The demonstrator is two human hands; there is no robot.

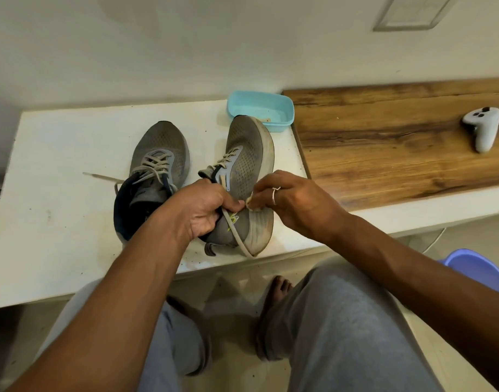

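Two grey running shoes stand on a white table (59, 171). The left shoe (158, 162) sits upright with loose laces. The right shoe (247, 165) is tipped on its side, its dirty white sole (266, 176) turned to the right. My left hand (207, 210) grips this shoe at the collar by the heel. My right hand (292, 202), with a ring on one finger, pinches a small pale cloth or wipe (252, 205) against the sole near the heel. A loose lace (237, 236) hangs across the heel.
A light blue plastic tub (261, 108) stands behind the tipped shoe at the table's back edge. To the right lies a wooden shelf (384, 142) with a white game controller (483, 127). A purple basin (480, 267) sits on the floor at right. My knees and bare feet are below.
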